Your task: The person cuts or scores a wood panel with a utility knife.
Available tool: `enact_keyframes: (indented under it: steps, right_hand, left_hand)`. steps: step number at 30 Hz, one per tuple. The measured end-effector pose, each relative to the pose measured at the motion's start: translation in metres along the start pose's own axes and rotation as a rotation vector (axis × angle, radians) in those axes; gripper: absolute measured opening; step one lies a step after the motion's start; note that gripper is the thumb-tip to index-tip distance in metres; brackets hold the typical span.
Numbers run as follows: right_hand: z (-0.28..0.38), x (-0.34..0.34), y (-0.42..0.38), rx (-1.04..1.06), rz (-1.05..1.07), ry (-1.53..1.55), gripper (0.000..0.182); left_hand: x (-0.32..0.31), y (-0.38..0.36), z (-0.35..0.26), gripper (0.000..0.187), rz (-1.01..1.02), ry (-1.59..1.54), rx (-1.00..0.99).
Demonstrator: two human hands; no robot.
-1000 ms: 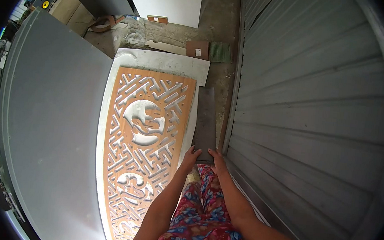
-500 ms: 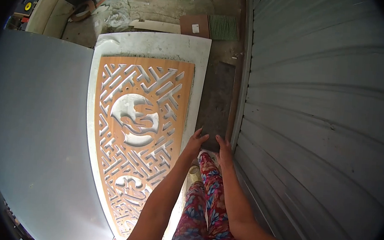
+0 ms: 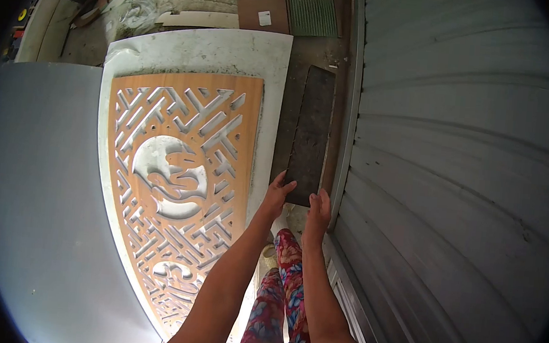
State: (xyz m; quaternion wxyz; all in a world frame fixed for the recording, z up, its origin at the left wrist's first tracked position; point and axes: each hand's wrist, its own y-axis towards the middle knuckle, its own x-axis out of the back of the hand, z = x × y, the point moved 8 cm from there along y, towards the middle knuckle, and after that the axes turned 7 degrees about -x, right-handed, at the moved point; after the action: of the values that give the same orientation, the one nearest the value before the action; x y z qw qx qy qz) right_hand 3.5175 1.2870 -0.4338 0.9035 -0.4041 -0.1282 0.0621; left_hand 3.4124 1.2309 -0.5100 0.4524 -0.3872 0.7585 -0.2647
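A long dark board (image 3: 311, 136) stretches away from me beside the grey corrugated metal wall. At its near left corner, my left hand (image 3: 277, 194) grips the edge, thumb on top and fingers underneath. My right hand (image 3: 317, 215) is closed on the near right corner, its fingertips partly hidden. The board looks slightly raised off the floor, though its far end may touch it. To the left lies a wooden panel (image 3: 247, 147) with cut-out lattice and rounded figures.
Beneath the wooden panel is a white sheet (image 3: 273, 68). A large grey panel (image 3: 41, 185) stands at left, and the corrugated wall (image 3: 455, 166) rises at right. Beyond lie a brown board (image 3: 254, 20), a green ribbed piece (image 3: 312, 16) and a tape roll (image 3: 88, 14).
The dark board has turned slightly and its edges show more clearly against the floor. My right hand has shifted its hold at the corner. The whole view has moved a little.
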Motion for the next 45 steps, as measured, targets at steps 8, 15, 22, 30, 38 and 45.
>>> enact_keyframes:
  steps: [8,15,22,30,38,45]
  right_hand:
    - [0.012,-0.020,0.010,-0.049,0.048,0.066,0.054]
    - [0.005,-0.072,0.008,-0.273,0.245,0.283,0.042]
    - [-0.001,-0.092,0.020,-0.364,0.286,0.377,0.040]
    - [0.024,-0.095,0.047,-0.351,0.290,0.451,0.042]
    - [0.038,-0.089,0.070,-0.374,0.287,0.412,0.045]
    - [0.043,-0.086,0.085,-0.385,0.273,0.424,0.043]
  left_hand:
    - [0.001,0.059,0.023,0.049,-0.010,-0.090,0.031]
    - [0.053,0.112,0.035,0.046,-0.072,0.731,-0.124]
    - [0.067,0.150,0.025,0.036,0.008,1.334,-0.102]
    - [-0.020,0.164,-0.093,0.038,-0.058,1.565,-0.703]
    - [-0.006,0.232,-0.226,0.054,-0.340,1.788,-1.004]
    - [0.053,0.277,-0.280,0.091,-0.609,1.966,-0.458]
